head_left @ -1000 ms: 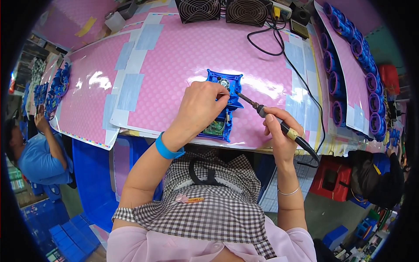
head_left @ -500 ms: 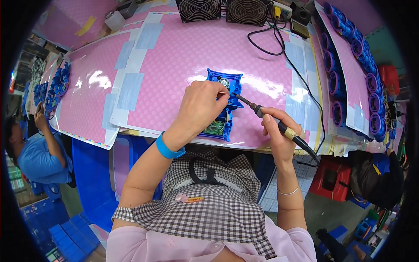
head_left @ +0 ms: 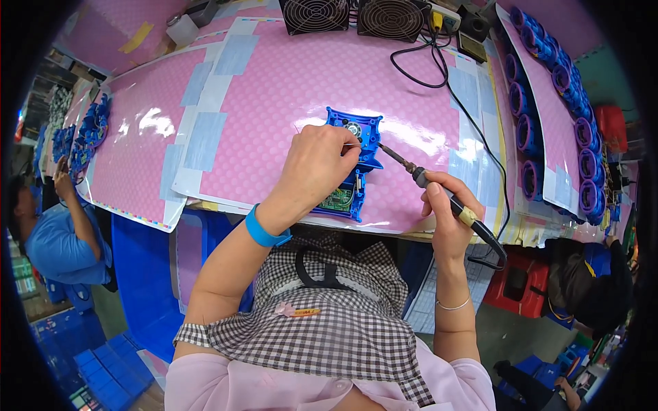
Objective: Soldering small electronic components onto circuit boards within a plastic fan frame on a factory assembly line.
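Observation:
My right hand (head_left: pixel 451 205) grips a soldering iron (head_left: pixel 419 177) by its handle, the tip pointing up and left beside the right edge of a blue plastic housing (head_left: pixel 374 127). Over the housing, my left hand (head_left: pixel 319 161) is closed, thumb and forefinger pinching a thin wire (head_left: pixel 354 144) that also pokes out behind the hand. A round metallic part (head_left: pixel 354 129) sits in the upper housing piece. Below it lies a second blue piece holding a green circuit board (head_left: pixel 337 199), partly covered by my left hand and wrist.
Two black fans (head_left: pixel 391 19) stand at the back of the pink-covered table (head_left: pixel 274 82). A black cord (head_left: pixel 473 123) curves down the right side. Rows of blue ring-shaped housings (head_left: pixel 526 131) line the right; more blue parts (head_left: pixel 92 137) lie far left, near a co-worker in blue (head_left: pixel 68 240).
The soldering iron in my right hand has drawn back to the right and slightly down, its tip leaving the inside of the housing. My left hand has stayed nearly still.

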The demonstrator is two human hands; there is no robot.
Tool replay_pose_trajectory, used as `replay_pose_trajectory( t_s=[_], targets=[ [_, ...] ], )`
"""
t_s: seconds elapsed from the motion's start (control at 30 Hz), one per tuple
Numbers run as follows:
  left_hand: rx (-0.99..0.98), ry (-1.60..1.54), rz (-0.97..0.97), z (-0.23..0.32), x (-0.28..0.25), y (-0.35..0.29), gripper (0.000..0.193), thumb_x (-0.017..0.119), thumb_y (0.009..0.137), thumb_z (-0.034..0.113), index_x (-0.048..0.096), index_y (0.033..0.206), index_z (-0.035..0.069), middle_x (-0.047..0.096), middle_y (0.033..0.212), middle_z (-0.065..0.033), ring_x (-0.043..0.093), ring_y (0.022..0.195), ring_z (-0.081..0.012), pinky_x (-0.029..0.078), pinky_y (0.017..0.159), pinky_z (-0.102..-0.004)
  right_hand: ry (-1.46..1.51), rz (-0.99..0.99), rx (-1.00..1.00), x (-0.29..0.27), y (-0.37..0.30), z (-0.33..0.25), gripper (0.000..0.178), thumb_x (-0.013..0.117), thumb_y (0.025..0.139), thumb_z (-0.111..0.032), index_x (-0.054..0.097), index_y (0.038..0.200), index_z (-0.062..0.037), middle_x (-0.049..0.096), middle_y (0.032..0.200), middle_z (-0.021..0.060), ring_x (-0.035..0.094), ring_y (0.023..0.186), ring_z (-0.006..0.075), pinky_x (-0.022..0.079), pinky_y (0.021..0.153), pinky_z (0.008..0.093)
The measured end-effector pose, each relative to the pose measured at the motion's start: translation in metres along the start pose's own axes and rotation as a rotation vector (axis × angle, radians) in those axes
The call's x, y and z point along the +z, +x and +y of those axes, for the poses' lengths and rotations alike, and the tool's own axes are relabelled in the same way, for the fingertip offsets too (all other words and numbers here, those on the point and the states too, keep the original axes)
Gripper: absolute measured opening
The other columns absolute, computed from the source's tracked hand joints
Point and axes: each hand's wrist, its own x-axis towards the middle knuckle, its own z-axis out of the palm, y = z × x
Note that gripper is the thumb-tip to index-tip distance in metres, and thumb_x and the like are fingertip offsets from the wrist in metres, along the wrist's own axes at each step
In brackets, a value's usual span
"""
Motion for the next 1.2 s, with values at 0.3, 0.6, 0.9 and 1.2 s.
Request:
replay_pose_trajectory(
  t_s=[0.3, 0.6, 0.9, 1.2],
  targets=[
    [0.034, -0.044, 0.046, 0.001, 0.003, -0.001, 0.014, 0.061, 0.078, 0.011, 0.072, 0.079, 0.002, 0.066, 0.071, -0.0182, 0.065, 0.067, -0.0348, 0.052, 0.066, -0.0432, -0.050, 0.059, -0.018, -0.006, -0.002, 0.003, 0.021, 0.063, 0.090, -0.008, 0.065, 0.104, 0.0062, 0.063, 0.072, 0.0084, 0.056, 0.057, 0.0107, 0.042, 0.053, 0.0218],
    [0.016, -0.011, 0.015, 0.001, 0.000, -0.001, 0.014, 0.064, 0.077, 0.012, 0.072, 0.082, 0.002, 0.068, 0.075, -0.0169, 0.066, 0.066, -0.0319, 0.052, 0.065, -0.0403, 0.036, 0.081, -0.026, -0.005, -0.005, 0.000, 0.021, 0.063, 0.090, -0.008, 0.065, 0.106, 0.0062, 0.063, 0.072, 0.0084, 0.055, 0.056, 0.0110, 0.042, 0.052, 0.0219],
    [-0.105, -0.252, 0.338, -0.002, -0.029, -0.023, 0.012, 0.068, 0.082, 0.010, 0.068, 0.086, -0.002, 0.070, 0.085, -0.0153, 0.069, 0.075, -0.0243, 0.052, 0.067, -0.0345, 0.092, 0.117, -0.024, -0.008, -0.004, 0.000, 0.021, 0.063, 0.089, -0.006, 0.065, 0.106, 0.0069, 0.064, 0.074, 0.0097, 0.056, 0.056, 0.0111, 0.043, 0.051, 0.0219],
    [-0.079, -0.231, 0.315, -0.009, -0.013, -0.026, 0.011, 0.072, 0.080, 0.008, 0.071, 0.087, 0.000, 0.070, 0.078, -0.0052, 0.060, 0.064, -0.0086, 0.046, 0.055, -0.0255, 0.118, 0.003, 0.003, 0.008, -0.001, -0.003, 0.018, 0.062, 0.088, -0.004, 0.067, 0.103, 0.0059, 0.065, 0.074, 0.0093, 0.057, 0.057, 0.0103, 0.044, 0.051, 0.0219]
  ],
)
